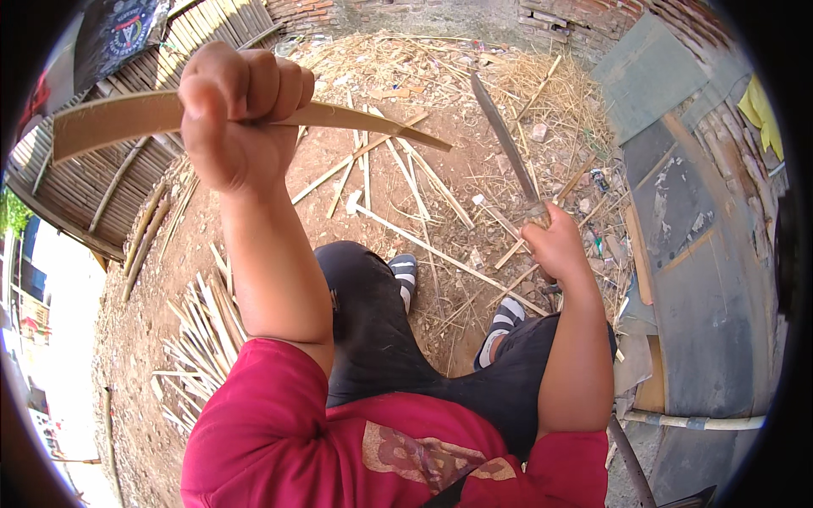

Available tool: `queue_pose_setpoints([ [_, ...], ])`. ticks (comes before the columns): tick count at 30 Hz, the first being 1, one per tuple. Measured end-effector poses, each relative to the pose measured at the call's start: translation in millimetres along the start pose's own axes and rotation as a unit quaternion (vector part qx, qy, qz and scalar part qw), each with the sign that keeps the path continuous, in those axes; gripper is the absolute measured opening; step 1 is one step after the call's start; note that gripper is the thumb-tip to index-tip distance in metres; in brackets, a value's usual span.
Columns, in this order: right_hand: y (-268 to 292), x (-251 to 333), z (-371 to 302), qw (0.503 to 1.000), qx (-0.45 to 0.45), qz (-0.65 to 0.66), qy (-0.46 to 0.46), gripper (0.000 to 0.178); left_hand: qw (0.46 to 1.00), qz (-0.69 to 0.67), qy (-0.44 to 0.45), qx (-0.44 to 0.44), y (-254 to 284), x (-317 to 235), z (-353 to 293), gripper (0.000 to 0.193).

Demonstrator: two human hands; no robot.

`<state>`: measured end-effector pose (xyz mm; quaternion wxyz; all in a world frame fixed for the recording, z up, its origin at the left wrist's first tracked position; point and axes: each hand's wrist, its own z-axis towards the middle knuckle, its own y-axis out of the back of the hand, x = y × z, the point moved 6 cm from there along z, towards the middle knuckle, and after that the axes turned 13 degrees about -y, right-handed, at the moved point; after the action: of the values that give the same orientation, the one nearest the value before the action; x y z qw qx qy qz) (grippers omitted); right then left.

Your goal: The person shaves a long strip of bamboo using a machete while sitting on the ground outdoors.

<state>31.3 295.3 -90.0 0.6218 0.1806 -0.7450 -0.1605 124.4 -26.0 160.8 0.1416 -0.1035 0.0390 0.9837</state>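
While I see the left hand (241, 118) in a tight fist round a bamboo strip (118, 123), the strip's long axis runs left to right, ends jutting both sides. Right hand (552, 241), fingers wrapped on a machete (506, 140) handle, is off to the right, apart from the strip. Blade points far and slightly left, crosswise: key relation, I'd say. Strip's right tip appears short of it; depth I can't judge.
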Motion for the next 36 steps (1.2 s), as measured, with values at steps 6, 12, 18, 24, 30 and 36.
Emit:
queue_pose_setpoints([
  [6, 13.7, 28.9, -7.3, 0.963, 0.050, 0.263, -0.038, 0.010, 0.906, 0.394, 0.153, -0.035, 89.6, 2.6, -11.2, 0.041],
  [12, 12.2, 48.1, -5.1, 0.918, 0.084, 0.385, -0.036, 0.013, 0.650, 0.655, 0.386, 0.006, 187.8, -67.7, -77.2, 0.052],
  [18, -2.7, 54.5, -2.6, 0.868, 0.163, 0.466, -0.051, 0.012, 0.514, 0.660, 0.546, -0.051, 248.3, -156.6, -196.8, 0.055],
  [24, -24.8, 56.7, 3.9, 0.812, 0.264, 0.518, -0.054, 0.013, 0.248, 0.756, 0.605, -0.016, 303.4, -200.2, -292.4, 0.085],
  [30, -31.7, 56.3, 4.0, 0.827, 0.250, 0.498, -0.076, 0.012, 0.289, 0.683, 0.666, -0.073, 317.1, -215.0, -401.6, 0.103],
  [36, -21.6, 43.1, 1.3, 0.843, 0.227, 0.480, -0.082, 0.012, 0.269, 0.592, 0.759, -0.039, 221.6, -230.2, -553.1, 0.095],
])
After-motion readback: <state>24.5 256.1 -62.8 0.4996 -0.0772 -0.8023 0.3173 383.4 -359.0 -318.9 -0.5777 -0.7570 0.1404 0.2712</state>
